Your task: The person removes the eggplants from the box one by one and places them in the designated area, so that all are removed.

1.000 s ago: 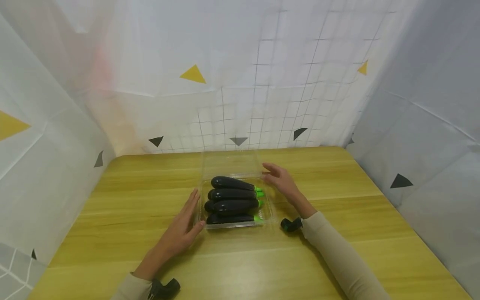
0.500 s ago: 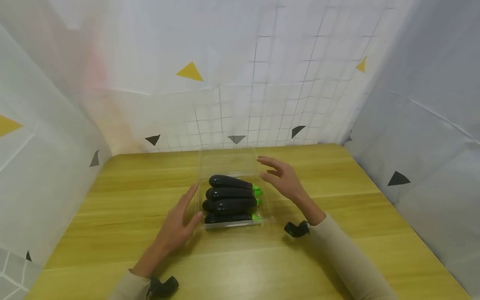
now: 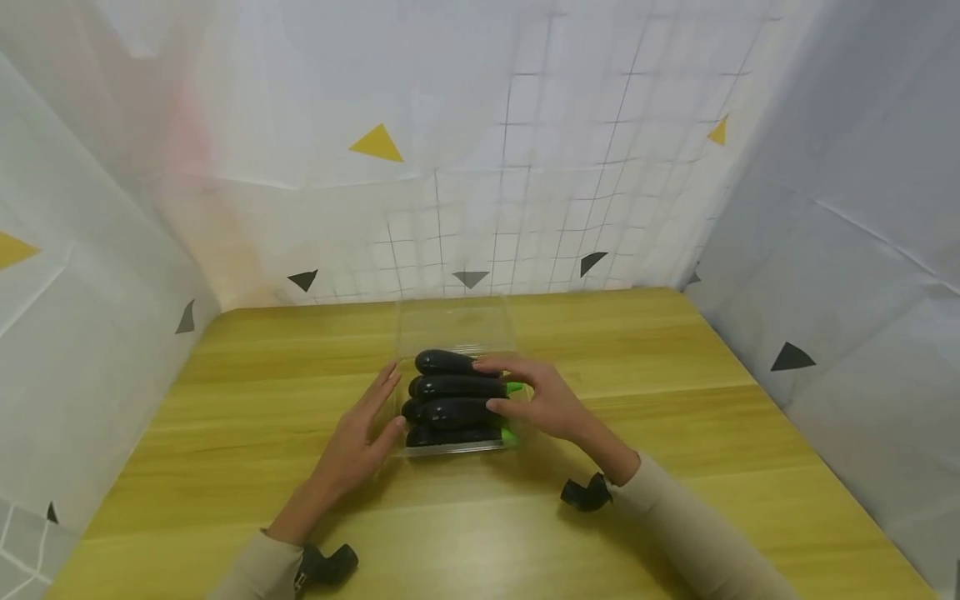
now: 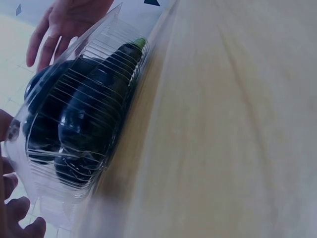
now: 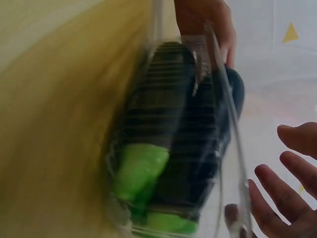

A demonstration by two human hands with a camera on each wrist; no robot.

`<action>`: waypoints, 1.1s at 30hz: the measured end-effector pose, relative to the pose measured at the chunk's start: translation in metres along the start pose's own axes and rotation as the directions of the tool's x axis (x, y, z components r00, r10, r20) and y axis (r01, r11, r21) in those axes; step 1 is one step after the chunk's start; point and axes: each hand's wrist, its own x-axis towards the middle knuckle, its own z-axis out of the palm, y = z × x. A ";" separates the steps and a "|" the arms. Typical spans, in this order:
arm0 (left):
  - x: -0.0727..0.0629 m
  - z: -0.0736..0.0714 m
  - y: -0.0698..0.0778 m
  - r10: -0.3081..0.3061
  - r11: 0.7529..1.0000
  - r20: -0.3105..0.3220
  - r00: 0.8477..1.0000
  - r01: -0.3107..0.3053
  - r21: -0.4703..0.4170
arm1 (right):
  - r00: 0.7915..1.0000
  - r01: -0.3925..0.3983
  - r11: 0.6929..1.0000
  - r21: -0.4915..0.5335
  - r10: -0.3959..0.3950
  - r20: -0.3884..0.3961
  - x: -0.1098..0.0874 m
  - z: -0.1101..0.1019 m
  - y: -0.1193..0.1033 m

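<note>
Several dark eggplants (image 3: 457, 412) with bright green stem ends lie stacked side by side in a clear plastic clamshell box (image 3: 454, 449). Its lid (image 3: 453, 325) is folded back toward the wall. My left hand (image 3: 351, 450) stays along the box's left side, fingers extended and thumb at the front left corner. Over the stem ends is my right hand (image 3: 553, 402), its fingertips above the top eggplants and its fingers spread. Those fingers cover part of the green tips. The right wrist view shows green stems (image 5: 141, 168) through the ribbed box wall.
The box stands on a yellow wood-grain table (image 3: 480, 533). White sheeting (image 3: 450, 217) with triangles and grid lines rises behind and on both sides. Black wrist devices sit at the left cuff (image 3: 326, 567) and the right cuff (image 3: 587, 493).
My right hand has moved from beside the lid's right edge leftward and toward me, over the eggplants' stem ends. The left hand stays beside the box. The eggplants have not visibly moved.
</note>
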 end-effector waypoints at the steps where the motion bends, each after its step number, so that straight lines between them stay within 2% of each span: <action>1: 0.000 0.000 0.000 0.000 1.000 0.000 1.000 0.000 -0.009 | 1.000 0.003 1.000 -0.007 -0.003 0.005 -0.001 0.002 0.000; 7: -0.002 0.001 -0.001 -0.016 1.000 0.009 1.000 0.017 -0.020 | 0.999 0.012 0.997 -0.072 -0.009 0.037 -0.003 0.011 0.002; 14: -0.005 0.003 -0.004 -0.035 0.999 0.027 0.999 0.035 -0.019 | 0.998 -0.013 0.997 -0.075 0.018 0.066 -0.005 0.014 0.007; 28: -0.007 0.004 -0.007 -0.045 0.998 0.050 0.998 0.047 -0.033 | 0.991 0.059 0.979 -0.195 -0.033 0.131 -0.005 0.014 0.013; 33: -0.007 0.004 -0.008 -0.061 0.996 0.057 0.997 0.064 -0.059 | 0.989 0.055 0.969 -0.240 -0.020 0.146 -0.003 0.015 0.013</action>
